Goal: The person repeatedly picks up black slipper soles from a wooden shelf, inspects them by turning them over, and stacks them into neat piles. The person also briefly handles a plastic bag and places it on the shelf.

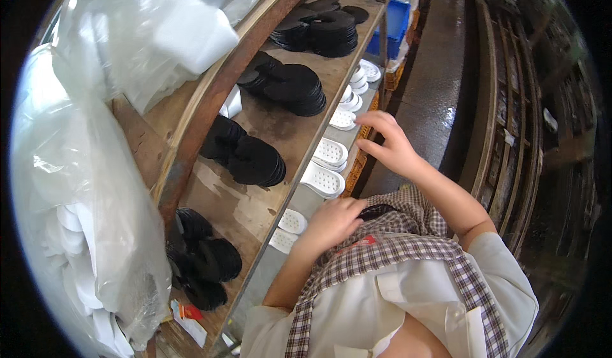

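My right hand (390, 144) reaches over the outer edge of a row of white perforated clogs. Its thumb and fingers are apart, with nothing seen between them; the nearest white clog (343, 119) lies just beside the fingertips. Low in front of my checked apron (408, 253) is my left hand (338, 221), its fingers loosely bent and slightly spread. No object shows in it, though its palm is hidden. Between the two hands, along the ledge, lie more white clogs (323, 179), and another pair (287, 230) sits left of my left hand.
Stacks of black sole-shaped pieces (294, 90) stand on a wooden shelf (223, 195) at the left. Clear plastic bags (121, 167) with white pieces hang over its far side. Orange crates (357, 167) and a blue bin (396, 26) line the wet aisle (427, 84); a slatted rack (510, 103) stands right.
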{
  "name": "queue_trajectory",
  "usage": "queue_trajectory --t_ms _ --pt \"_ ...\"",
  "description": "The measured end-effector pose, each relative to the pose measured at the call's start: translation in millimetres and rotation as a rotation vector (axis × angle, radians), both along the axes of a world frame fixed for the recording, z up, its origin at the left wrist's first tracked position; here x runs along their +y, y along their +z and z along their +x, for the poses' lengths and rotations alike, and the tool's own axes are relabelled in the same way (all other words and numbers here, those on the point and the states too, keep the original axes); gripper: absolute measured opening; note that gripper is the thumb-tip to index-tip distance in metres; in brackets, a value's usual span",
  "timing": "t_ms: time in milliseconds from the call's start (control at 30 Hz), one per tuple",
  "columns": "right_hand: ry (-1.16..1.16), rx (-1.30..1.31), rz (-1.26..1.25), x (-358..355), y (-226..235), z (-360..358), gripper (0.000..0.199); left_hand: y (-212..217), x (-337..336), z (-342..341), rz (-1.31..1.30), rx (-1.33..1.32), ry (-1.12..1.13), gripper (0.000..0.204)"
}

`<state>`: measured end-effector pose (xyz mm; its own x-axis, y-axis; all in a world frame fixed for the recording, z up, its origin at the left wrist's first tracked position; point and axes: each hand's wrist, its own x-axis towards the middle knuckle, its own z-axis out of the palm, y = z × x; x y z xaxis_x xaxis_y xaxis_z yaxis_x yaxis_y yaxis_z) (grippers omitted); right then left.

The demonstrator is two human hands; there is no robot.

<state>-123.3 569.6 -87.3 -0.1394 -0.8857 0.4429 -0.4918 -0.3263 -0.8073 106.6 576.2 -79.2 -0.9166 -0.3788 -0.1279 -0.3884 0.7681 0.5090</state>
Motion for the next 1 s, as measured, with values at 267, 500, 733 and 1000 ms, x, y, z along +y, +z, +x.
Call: queue_trajectory --t_ms 267,500,733,1000 --pt "0.467 -0.374 0.106 -161.3 -8.3 -42.9 0.061 -32.1 -89.4 -91.4 -0.193 0.998 1.140 0.069" --pt "0.771 -0.441 0.154 -233.2 -2.7 -25.1 0.059 -39.1 -180.7 -109.8 0.009 1.333 1.376 0.069" --pt "0.627 -0.304 0.013 -236.5 -27.1 -4.1 0.059 -33.1 -200.2 -121.5 0.187 1.517 1.360 0.062" --pt "0.590 -0.102 -0.452 -211.7 28.8 -97.6 0.041 -30.3 -149.1 -144.3 -0.116 1.615 1.593 0.061"
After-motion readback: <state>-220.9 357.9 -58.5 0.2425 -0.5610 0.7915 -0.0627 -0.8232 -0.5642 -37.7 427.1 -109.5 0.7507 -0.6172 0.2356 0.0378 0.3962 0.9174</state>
